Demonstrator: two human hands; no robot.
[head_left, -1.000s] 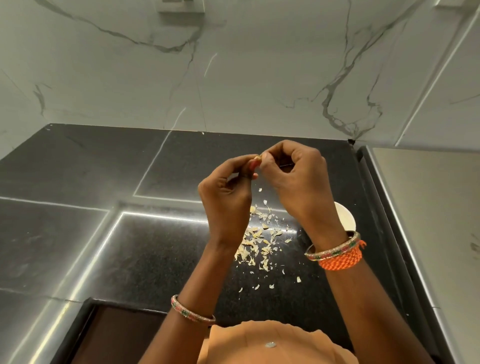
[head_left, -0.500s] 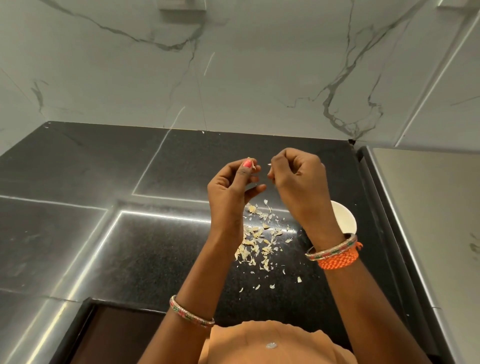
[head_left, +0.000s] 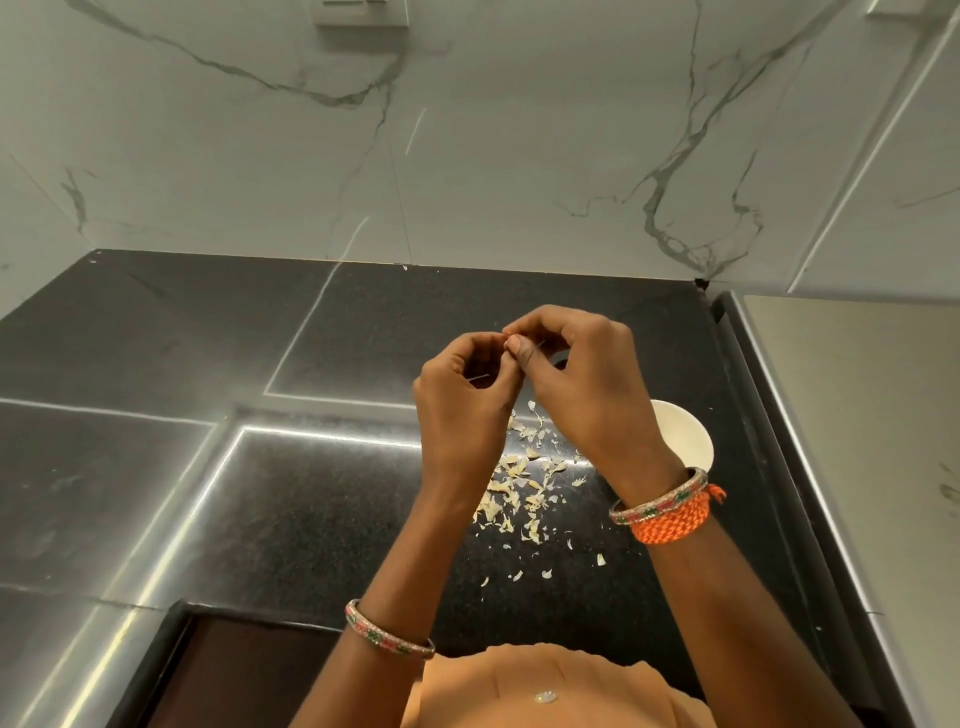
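My left hand (head_left: 462, 400) and my right hand (head_left: 587, 384) are raised together above the black counter (head_left: 311, 493), fingertips meeting. Between them they pinch a small pale piece (head_left: 511, 340), mostly hidden by the fingers; it looks like a garlic clove, though I cannot tell for sure. Below the hands a scatter of pale peel flakes (head_left: 524, 493) lies on the counter. A white bowl (head_left: 685, 436) stands on the counter behind my right wrist, partly covered by it.
A marble wall (head_left: 467, 156) rises behind the counter. A pale upright panel (head_left: 857, 441) borders the counter on the right. A dark recessed edge (head_left: 218, 670) sits at the near left.
Half a second ago my hands had drawn a little apart; now the fingertips are back together on the small piece.
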